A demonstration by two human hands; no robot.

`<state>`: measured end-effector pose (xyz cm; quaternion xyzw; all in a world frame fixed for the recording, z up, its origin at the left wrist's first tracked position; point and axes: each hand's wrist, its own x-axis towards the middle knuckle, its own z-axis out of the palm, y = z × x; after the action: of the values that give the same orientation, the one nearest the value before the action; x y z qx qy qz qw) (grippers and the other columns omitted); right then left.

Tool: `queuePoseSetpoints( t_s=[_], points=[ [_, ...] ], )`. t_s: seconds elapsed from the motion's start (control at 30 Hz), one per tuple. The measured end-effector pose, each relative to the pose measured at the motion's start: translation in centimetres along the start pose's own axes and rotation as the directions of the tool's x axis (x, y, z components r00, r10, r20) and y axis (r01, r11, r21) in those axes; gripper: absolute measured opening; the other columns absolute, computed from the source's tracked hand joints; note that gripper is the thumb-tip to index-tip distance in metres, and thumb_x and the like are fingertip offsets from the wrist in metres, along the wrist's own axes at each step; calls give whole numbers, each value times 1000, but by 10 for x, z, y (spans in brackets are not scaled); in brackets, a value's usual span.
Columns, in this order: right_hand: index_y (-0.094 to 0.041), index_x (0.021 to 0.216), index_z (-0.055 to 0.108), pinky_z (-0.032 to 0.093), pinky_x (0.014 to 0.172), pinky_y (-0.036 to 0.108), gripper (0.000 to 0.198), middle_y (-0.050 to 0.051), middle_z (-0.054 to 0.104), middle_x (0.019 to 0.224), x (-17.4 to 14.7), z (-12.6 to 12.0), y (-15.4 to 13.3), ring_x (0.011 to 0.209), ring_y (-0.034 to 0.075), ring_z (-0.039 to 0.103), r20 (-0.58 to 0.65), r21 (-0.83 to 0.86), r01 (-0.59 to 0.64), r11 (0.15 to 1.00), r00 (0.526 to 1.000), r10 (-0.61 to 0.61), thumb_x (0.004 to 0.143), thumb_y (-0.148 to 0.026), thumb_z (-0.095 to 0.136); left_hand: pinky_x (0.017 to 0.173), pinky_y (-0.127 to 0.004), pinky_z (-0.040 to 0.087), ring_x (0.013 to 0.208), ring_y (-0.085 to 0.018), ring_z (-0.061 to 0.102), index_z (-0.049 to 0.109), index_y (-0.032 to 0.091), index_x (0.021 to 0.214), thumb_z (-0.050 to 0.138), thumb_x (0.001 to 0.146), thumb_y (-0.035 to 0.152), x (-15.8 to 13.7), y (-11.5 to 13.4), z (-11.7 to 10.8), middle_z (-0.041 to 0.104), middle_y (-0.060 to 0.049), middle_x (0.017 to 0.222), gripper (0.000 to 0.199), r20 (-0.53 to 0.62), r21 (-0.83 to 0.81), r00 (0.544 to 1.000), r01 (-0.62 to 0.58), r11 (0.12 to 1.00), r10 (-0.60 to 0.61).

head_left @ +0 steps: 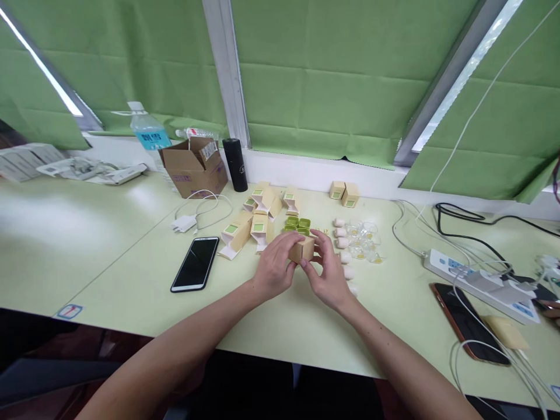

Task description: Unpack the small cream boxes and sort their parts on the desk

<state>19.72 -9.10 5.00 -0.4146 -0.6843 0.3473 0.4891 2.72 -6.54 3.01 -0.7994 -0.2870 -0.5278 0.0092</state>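
Between my two hands is a small tan cardboard box [301, 250]. My left hand [276, 262] grips its left side, and my right hand [326, 269] has fingers and thumb on its right side. Just behind it sit several small green square containers [298, 223], partly covered by my hands. Open-flapped cream boxes [260, 228] with green labels lie in a loose group to the left. On the right, pale pink cylinders [341, 232] stand in a column beside clear plastic pieces [364, 239] with yellow spots. Two closed cream boxes [344, 193] rest at the back near the wall.
A black-screened phone [195, 264] and a white charger with cable [184, 224] lie left. Behind are a brown carton [195, 169], a black bottle [235, 165] and a water bottle [149, 129]. A power strip [481, 284], cables and another phone [470, 324] occupy the right.
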Motion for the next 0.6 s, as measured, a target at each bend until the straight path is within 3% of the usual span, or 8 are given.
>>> queuePoseSetpoints(
  t_s=[0.2, 0.37, 0.6],
  points=[
    [-31, 149, 35, 62, 92, 48, 59, 13, 64, 133, -5, -3, 10, 108, 26, 70, -10, 14, -13, 1000, 1000, 13, 98, -39, 63, 101, -46, 61, 124, -28, 67, 46, 17, 143, 58, 89, 5, -2, 4, 2, 70, -15, 127, 57, 46, 106, 998, -46, 993, 41],
    [-29, 152, 32, 61, 89, 49, 59, 12, 68, 126, -4, -5, 9, 99, 25, 71, -23, -79, 2, 997, 1000, -3, 99, -37, 59, 97, -44, 64, 120, -27, 70, 47, 16, 142, 57, 89, 5, -2, 3, 4, 72, -15, 124, 55, 41, 136, 996, -88, 987, 84],
    [-28, 153, 27, 58, 95, 52, 59, 18, 57, 148, -7, -6, 6, 111, 27, 69, -16, -156, 11, 988, 1000, -14, 100, -33, 53, 98, -44, 63, 121, -26, 70, 48, 16, 141, 56, 87, 3, -1, 2, 3, 73, -13, 123, 55, 46, 122, 993, -116, 986, 111]
  ],
)
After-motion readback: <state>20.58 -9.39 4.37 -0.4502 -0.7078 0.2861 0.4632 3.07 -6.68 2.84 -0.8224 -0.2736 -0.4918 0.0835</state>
